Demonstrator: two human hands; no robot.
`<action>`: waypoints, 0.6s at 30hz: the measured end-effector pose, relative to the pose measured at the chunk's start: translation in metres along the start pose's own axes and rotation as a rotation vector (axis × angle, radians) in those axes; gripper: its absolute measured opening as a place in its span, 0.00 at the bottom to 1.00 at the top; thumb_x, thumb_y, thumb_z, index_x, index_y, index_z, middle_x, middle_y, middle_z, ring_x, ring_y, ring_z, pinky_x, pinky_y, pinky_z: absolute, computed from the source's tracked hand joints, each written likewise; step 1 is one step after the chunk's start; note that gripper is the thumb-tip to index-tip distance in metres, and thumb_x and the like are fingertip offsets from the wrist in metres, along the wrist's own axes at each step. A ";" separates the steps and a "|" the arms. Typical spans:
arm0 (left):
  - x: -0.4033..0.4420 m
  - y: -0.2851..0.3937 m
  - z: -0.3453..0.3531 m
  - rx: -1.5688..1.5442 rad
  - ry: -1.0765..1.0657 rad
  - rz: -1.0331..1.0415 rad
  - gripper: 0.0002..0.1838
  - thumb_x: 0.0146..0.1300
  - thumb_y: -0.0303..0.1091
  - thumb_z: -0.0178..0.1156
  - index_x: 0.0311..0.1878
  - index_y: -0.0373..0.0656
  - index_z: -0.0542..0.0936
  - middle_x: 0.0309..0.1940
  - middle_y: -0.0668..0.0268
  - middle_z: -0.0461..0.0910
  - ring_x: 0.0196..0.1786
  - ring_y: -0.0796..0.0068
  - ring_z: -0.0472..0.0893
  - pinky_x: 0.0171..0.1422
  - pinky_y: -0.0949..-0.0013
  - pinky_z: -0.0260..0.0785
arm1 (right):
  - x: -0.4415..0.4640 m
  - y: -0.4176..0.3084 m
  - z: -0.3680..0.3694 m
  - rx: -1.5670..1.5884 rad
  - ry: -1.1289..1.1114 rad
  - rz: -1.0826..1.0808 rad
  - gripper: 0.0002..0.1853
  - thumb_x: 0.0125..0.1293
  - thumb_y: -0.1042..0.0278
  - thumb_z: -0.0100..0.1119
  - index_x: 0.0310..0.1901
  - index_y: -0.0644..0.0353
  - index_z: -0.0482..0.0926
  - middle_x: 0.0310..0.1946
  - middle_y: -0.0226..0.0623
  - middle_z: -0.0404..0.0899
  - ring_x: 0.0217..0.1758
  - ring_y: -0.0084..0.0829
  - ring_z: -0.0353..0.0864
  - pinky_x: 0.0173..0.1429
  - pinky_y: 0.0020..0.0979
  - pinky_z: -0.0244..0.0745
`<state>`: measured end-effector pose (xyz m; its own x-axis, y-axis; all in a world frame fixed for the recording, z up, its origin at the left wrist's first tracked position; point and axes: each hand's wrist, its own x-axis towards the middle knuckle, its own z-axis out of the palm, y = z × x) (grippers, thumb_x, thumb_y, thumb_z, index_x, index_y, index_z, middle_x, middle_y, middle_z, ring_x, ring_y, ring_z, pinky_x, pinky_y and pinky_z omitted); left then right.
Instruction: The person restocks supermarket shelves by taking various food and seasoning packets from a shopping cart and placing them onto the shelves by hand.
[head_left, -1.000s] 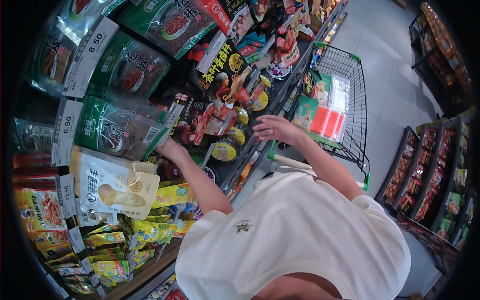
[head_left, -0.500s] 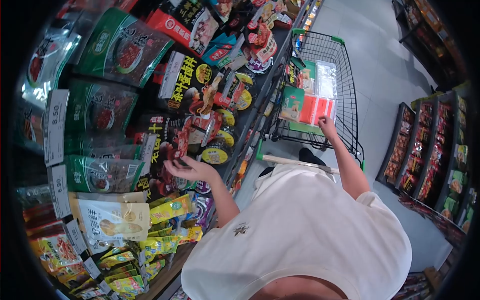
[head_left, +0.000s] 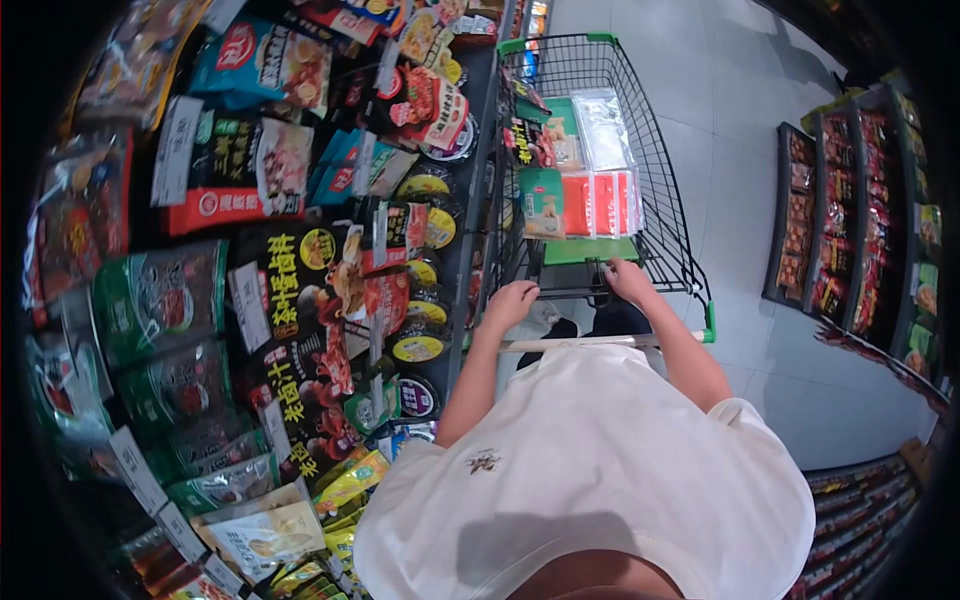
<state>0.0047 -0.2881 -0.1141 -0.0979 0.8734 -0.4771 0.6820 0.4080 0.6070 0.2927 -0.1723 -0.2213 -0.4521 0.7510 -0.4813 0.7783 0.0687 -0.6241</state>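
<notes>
Both hands are at the near end of a black wire shopping cart [head_left: 655, 150]. My left hand [head_left: 513, 302] is closed at the cart's black near rim, left of centre. My right hand [head_left: 628, 280] is also closed, at the rim's right side beside a small dark part. What either hand grips is too small to make out. The pale cart handle [head_left: 560, 343] runs below both hands, under my forearms. In the cart lie red packs [head_left: 592, 204], a green and beige pack [head_left: 543, 204], and clear silvery packs [head_left: 603, 125].
Shelves on the left hold green spice bags [head_left: 165, 300], black seasoning packs [head_left: 290, 270] and round tubs with yellow lids [head_left: 418, 348]. A grey tiled floor [head_left: 735, 200] lies right of the cart. Further right stands a rack of snack packs [head_left: 850, 210].
My left hand has left the hanging packs and moved right to the cart. My right hand has come back from the red packs to the near rim. The view has turned toward the cart.
</notes>
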 end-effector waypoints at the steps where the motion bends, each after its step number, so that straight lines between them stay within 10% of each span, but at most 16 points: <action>1: 0.006 0.004 0.000 -0.020 -0.020 -0.068 0.20 0.71 0.45 0.58 0.58 0.43 0.82 0.47 0.46 0.84 0.55 0.45 0.82 0.59 0.52 0.75 | -0.004 -0.007 -0.008 0.007 -0.005 -0.005 0.18 0.69 0.63 0.58 0.54 0.67 0.80 0.48 0.55 0.85 0.54 0.54 0.84 0.59 0.47 0.78; 9: 0.138 -0.033 -0.010 -0.112 0.164 -0.017 0.21 0.71 0.46 0.57 0.58 0.41 0.82 0.49 0.46 0.84 0.54 0.45 0.83 0.58 0.52 0.75 | 0.001 -0.013 -0.032 0.237 -0.071 -0.011 0.18 0.70 0.62 0.58 0.55 0.64 0.79 0.47 0.57 0.84 0.54 0.57 0.82 0.59 0.49 0.76; 12: 0.217 -0.048 0.001 -0.579 0.166 -0.241 0.25 0.71 0.45 0.60 0.61 0.34 0.80 0.39 0.61 0.86 0.41 0.71 0.85 0.46 0.70 0.76 | 0.006 -0.004 -0.048 0.298 -0.020 0.024 0.18 0.71 0.64 0.57 0.57 0.66 0.78 0.46 0.57 0.85 0.53 0.55 0.83 0.58 0.47 0.77; 13: 0.241 -0.050 0.001 -0.697 0.112 -0.374 0.29 0.74 0.44 0.59 0.71 0.36 0.70 0.58 0.60 0.80 0.51 0.67 0.84 0.51 0.66 0.77 | 0.009 -0.004 -0.059 0.324 -0.010 0.056 0.18 0.71 0.64 0.57 0.57 0.67 0.78 0.45 0.57 0.85 0.53 0.55 0.84 0.58 0.46 0.77; 18: 0.333 -0.075 0.018 -1.462 0.205 -0.585 0.41 0.74 0.45 0.60 0.79 0.38 0.51 0.80 0.53 0.51 0.72 0.47 0.69 0.72 0.47 0.69 | 0.014 0.024 -0.089 0.420 0.071 0.165 0.19 0.72 0.66 0.57 0.60 0.65 0.77 0.47 0.54 0.86 0.54 0.51 0.85 0.59 0.42 0.77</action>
<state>-0.0661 -0.0329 -0.3304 -0.2601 0.4807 -0.8374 -0.7267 0.4737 0.4976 0.3442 -0.1017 -0.1880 -0.2948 0.7736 -0.5610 0.5870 -0.3166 -0.7451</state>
